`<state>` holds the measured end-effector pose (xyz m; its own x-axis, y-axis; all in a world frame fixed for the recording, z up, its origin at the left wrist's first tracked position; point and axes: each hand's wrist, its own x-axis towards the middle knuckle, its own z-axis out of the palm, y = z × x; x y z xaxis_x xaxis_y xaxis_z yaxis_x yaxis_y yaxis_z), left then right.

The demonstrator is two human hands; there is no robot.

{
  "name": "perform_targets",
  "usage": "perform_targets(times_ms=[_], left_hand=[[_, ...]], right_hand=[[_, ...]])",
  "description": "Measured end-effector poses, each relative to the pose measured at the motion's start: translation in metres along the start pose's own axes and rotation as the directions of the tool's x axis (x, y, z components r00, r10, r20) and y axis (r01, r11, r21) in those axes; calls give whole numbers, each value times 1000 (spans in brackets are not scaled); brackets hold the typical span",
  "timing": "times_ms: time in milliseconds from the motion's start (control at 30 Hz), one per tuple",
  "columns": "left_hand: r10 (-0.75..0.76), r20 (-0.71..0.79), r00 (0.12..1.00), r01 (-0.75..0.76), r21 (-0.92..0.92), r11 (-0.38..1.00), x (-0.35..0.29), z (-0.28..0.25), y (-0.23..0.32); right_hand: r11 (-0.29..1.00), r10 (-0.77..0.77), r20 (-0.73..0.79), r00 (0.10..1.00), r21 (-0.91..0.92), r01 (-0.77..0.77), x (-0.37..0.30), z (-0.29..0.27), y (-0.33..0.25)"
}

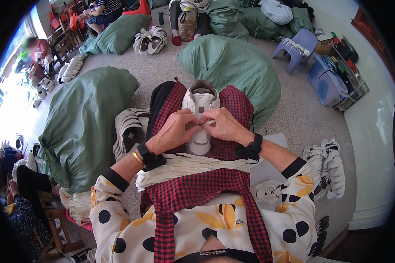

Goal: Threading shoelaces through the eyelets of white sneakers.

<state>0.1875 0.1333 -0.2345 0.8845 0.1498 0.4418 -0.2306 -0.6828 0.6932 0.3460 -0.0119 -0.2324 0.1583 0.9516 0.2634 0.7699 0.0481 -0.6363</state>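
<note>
A white sneaker point(200, 142) lies on my lap over a red-and-black checked apron point(186, 186), its toe toward me and its brown-lined opening away from me. Over the lace area, my left hand point(178, 128) and my right hand point(226, 126) meet with pinched fingertips. A short bit of off-white shoelace point(210, 122) shows at the right fingertips; the left fingers close at the same spot, where the lace is partly hidden. Across my lap, nearer me than the toe, lies a bundle of loose off-white laces point(193, 167).
Big green sacks point(85, 122) stand left and ahead point(232, 65). Nested shoe uppers point(129, 131) sit left of my knees. At right are a laced shoe point(267, 191), stacked shoes point(324, 168), a purple stool point(297, 48) and a plastic bin point(324, 83). Other people sit farther off.
</note>
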Motion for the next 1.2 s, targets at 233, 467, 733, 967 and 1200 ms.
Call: perform_targets(times_ms=[233,467,733,967,1200], left_hand=[[-141,-23,990,141,28,990,-31,-55,-28],[-404,-729,552,718,662,-213,-262,-444,-82],[132,-731,670,728,681,76,-242,-462,-78],[-39,-277,960,151,397,905,-43,-122,-36],[47,41,998,-56,262,963,-6,-12,10]], right_hand=[[1000,-12,48,999,27,11,-3,-11,0],[995,-14,19,1000,95,12,-4,-10,2],[979,204,100,974,-20,-203,-49,-52,26],[566,132,-182,974,-793,-225,-96,-112,48],[947,-181,-210,961,-300,113,-49,-21,3]])
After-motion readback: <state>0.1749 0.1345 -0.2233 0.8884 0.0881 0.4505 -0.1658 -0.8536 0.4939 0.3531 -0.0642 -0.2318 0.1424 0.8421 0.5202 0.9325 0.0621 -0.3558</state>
